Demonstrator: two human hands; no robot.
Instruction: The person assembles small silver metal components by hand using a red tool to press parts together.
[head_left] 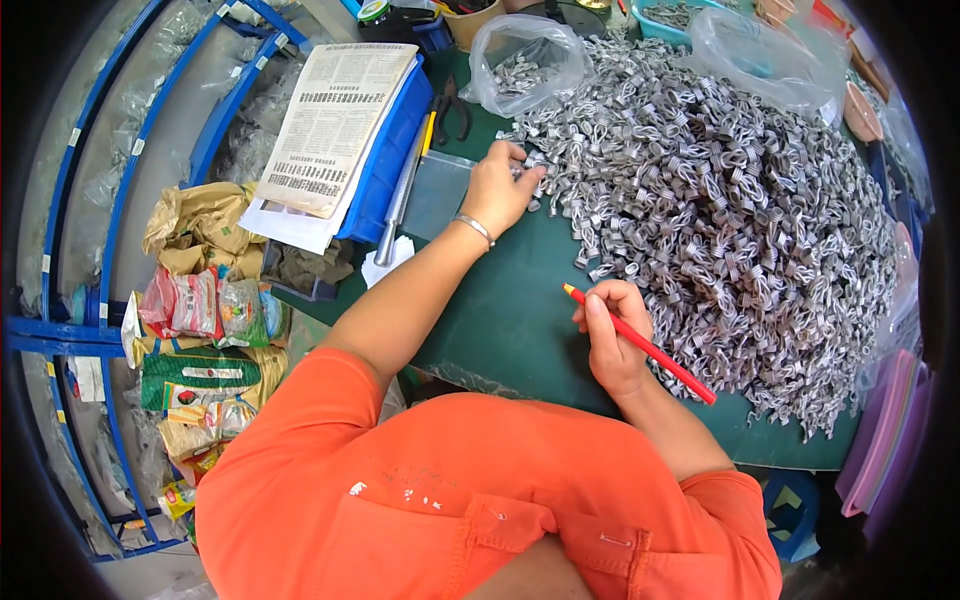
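A large heap of small grey metal pieces (740,200), looped and ridged, covers the right side of the green table (500,310). At the heap's upper left edge is my left hand (500,190), its fingers curled in and the thumb reaching toward the pieces. Small grey bits show between thumb and forefinger; whether they are gripped is hidden. My right hand (618,335) is closed round a red pencil (655,355), its yellow end pointing up and left. That hand is in front of the heap's lower left side, raised near my body.
Left of my left hand are a blue bin (385,150) with printed sheets (335,125) on top, pliers (452,108) and a clear plastic bag (435,190). Another bag (525,65) of metal pieces stands behind. Blue shelving (120,150) lines the left; pink and purple panels (885,430) stand right.
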